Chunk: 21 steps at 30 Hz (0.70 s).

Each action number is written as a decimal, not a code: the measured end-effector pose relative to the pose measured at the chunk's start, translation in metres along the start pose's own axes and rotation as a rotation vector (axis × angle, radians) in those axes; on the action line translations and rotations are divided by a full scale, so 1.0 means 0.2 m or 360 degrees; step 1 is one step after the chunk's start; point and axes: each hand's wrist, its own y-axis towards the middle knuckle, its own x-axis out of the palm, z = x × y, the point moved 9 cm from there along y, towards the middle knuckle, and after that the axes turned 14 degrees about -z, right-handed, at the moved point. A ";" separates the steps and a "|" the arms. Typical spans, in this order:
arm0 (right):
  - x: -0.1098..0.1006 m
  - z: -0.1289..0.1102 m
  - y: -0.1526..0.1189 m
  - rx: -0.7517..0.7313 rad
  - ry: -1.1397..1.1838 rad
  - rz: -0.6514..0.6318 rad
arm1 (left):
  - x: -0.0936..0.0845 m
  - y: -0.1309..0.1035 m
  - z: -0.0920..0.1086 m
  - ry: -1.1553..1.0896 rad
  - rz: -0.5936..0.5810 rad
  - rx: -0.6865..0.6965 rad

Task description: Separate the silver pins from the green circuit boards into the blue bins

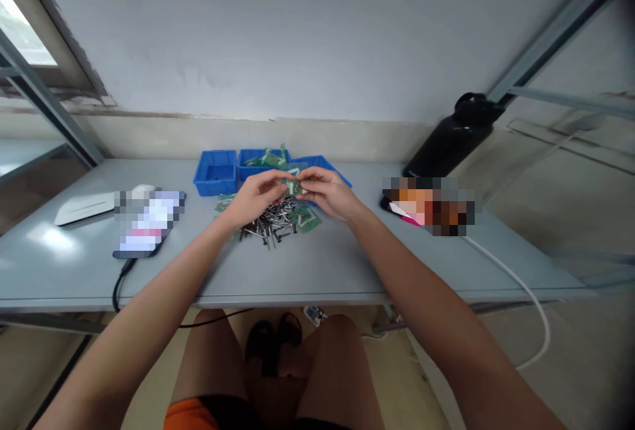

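Note:
My left hand point(260, 195) and my right hand point(325, 190) meet over the middle of the desk, both pinching a small green-printed clear plastic bag point(294, 185) between thumbs and fingers. What the bag contains is too small to tell. Beneath the hands lies a loose pile of metal screws point(270, 225), partly hidden by my left hand. One more green bag point(305, 217), with dark bits inside, rests at the pile's right side. Behind my hands, a blue bin point(248, 159) holds several green bags point(270, 157). A tilted blue bin point(317, 164) is partly covered by my right hand.
Another blue bin point(215, 175) stands at the back left. A phone point(151, 225) with a black cable, a white box-like device point(89, 208) and a white mouse point(143, 190) lie left. To the right are a black bottle point(451, 139) and a blurred-out device point(429, 208) with a white cable.

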 end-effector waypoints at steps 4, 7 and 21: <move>0.01 0.01 0.00 0.0043 0.0000 -0.0030 | 0.00 0.00 -0.01 0.0029 -0.0022 -0.0035; 0.00 0.01 0.00 0.0030 0.0005 -0.0014 | -0.01 0.00 -0.01 0.0027 0.0014 -0.0046; 0.02 -0.04 -0.01 -0.0034 0.0062 -0.0060 | -0.03 -0.01 -0.02 0.0058 0.0106 -0.0012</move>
